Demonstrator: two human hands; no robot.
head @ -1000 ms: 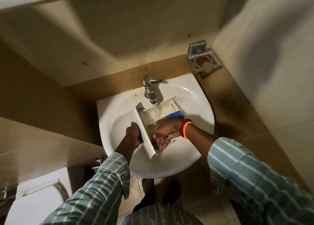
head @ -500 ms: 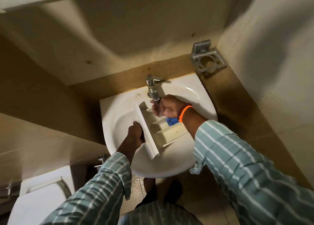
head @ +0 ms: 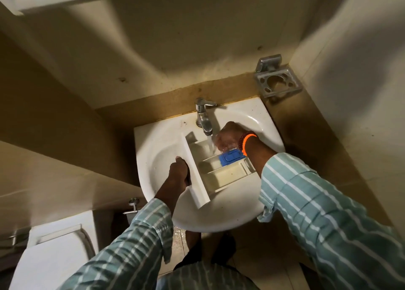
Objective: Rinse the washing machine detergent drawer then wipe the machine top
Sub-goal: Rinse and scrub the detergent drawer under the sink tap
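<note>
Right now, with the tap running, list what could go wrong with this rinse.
1. Water from the chrome tap strikes the white plastic detergent drawer tilted in the white basin; it may splash out.
2. Only the left hand grips its front panel; wet plastic could slip.
3. The right hand could dislodge the blue insert.

The left hand (head: pixel 180 171) was curled in a grip below a striped sleeve; the right hand (head: pixel 228 138) was held farther forward, its fingers blurred.
</note>
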